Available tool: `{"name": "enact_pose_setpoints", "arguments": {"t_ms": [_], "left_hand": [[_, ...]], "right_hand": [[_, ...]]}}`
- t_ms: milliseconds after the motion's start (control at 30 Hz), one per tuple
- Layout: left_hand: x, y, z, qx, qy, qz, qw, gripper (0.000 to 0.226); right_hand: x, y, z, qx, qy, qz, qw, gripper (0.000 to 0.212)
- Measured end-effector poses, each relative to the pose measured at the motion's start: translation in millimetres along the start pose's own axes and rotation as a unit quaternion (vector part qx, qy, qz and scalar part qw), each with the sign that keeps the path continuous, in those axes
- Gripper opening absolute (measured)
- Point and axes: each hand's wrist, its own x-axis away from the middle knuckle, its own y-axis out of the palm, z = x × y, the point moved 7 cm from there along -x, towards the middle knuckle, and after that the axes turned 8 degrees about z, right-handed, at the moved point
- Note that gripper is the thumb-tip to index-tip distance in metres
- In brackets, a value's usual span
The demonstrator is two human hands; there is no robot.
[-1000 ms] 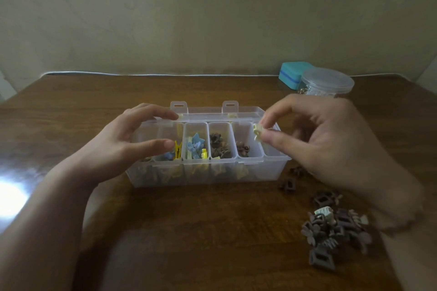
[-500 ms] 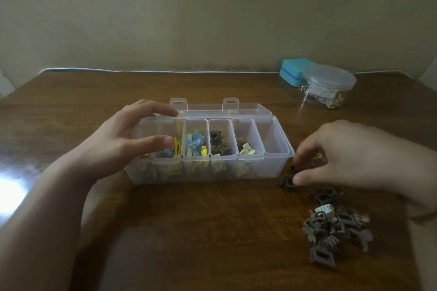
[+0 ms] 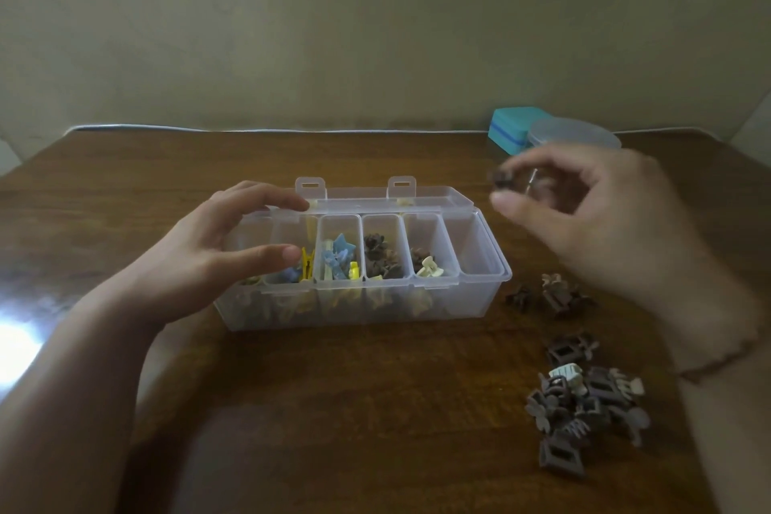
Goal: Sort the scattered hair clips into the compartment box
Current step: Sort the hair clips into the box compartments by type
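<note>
A clear compartment box (image 3: 484, 296) stands open in the middle of the wooden table, with yellow, blue, brown and cream clips in its cells. My left hand (image 3: 196, 263) rests on the box's left end, thumb and fingers around its rim. My right hand (image 3: 584, 213) hovers above and to the right of the box, blurred, pinching a small dark brown clip (image 3: 502, 179) between its fingertips. A pile of brown and cream hair clips (image 3: 584, 405) lies at the right front. Two or three loose brown clips (image 3: 550, 294) lie beside the box's right end.
A teal case (image 3: 511, 129) and a round clear lidded container (image 3: 573, 134) stand at the back right near the wall. The rightmost cell of the box holds nothing. A bright glare patch marks the table's left edge.
My right hand dropped a cream clip into the box, went down to the loose clips right of it, and has now risen with a dark brown clip. The left hand stayed put.
</note>
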Motion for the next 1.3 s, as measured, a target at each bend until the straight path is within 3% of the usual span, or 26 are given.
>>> {"name": "enact_pose_setpoints", "arguments": {"t_ms": [67, 167, 233, 367, 433, 533, 600, 667, 800, 833, 900, 967, 1033, 1133, 1167, 1300], "left_hand": [[0, 0, -1, -0.001, -0.001, -0.005, 1.000, 0.071], [0, 1, -1, -0.008, 0.002, -0.005, 1.000, 0.084], [-1, 1, 0, -0.008, 0.003, -0.004, 1.000, 0.086], [1, 1, 0, -0.007, 0.009, -0.002, 1.000, 0.085], [1, 1, 0, -0.009, 0.011, -0.001, 1.000, 0.085], [0, 1, -1, -0.009, 0.010, 0.001, 1.000, 0.085], [-1, 1, -2, -0.010, 0.013, -0.001, 1.000, 0.084], [-1, 1, -3, -0.007, 0.009, -0.002, 1.000, 0.084], [-1, 1, -1, -0.004, 0.013, 0.001, 1.000, 0.082], [0, 1, -1, -0.003, 0.013, 0.000, 1.000, 0.078], [0, 0, -1, -0.005, 0.015, 0.002, 1.000, 0.073], [0, 0, -2, -0.006, 0.012, 0.001, 1.000, 0.074], [0, 0, -3, -0.002, 0.006, -0.003, 1.000, 0.074], [0, 1, -3, 0.002, 0.003, -0.007, 1.000, 0.077], [-1, 1, -3, 0.000, 0.005, -0.006, 1.000, 0.078], [-1, 0, -3, -0.003, 0.011, -0.002, 1.000, 0.083]], "right_hand": [[4, 20, -15, -0.084, -0.017, 0.011, 0.996, 0.018], [5, 55, -10, -0.008, -0.032, -0.063, 0.997, 0.032], [2, 56, 1, 0.007, -0.018, -0.071, 0.997, 0.035], [-10, 18, 21, -0.059, 0.032, -0.014, 0.998, 0.007], [-11, 12, 35, 0.043, 0.035, -0.114, 0.992, 0.018], [16, 32, 51, 0.171, 0.052, -0.399, 0.899, 0.033], [31, 45, 52, 0.180, 0.073, -0.471, 0.860, 0.041], [29, 51, 48, 0.195, 0.066, -0.446, 0.871, 0.043], [21, 50, 44, 0.201, 0.010, -0.398, 0.895, 0.018], [15, 46, 41, 0.176, -0.007, -0.361, 0.916, 0.015], [0, 29, 29, 0.089, -0.024, -0.211, 0.973, 0.013], [-6, 12, 13, -0.013, -0.042, -0.074, 0.996, 0.010], [-3, 14, 1, -0.062, -0.061, -0.072, 0.994, 0.009], [5, 30, -3, -0.035, -0.076, -0.168, 0.982, 0.013], [4, 29, 0, -0.032, -0.068, -0.169, 0.983, 0.012], [-11, 0, 23, -0.065, -0.010, -0.056, 0.996, 0.013]]}}
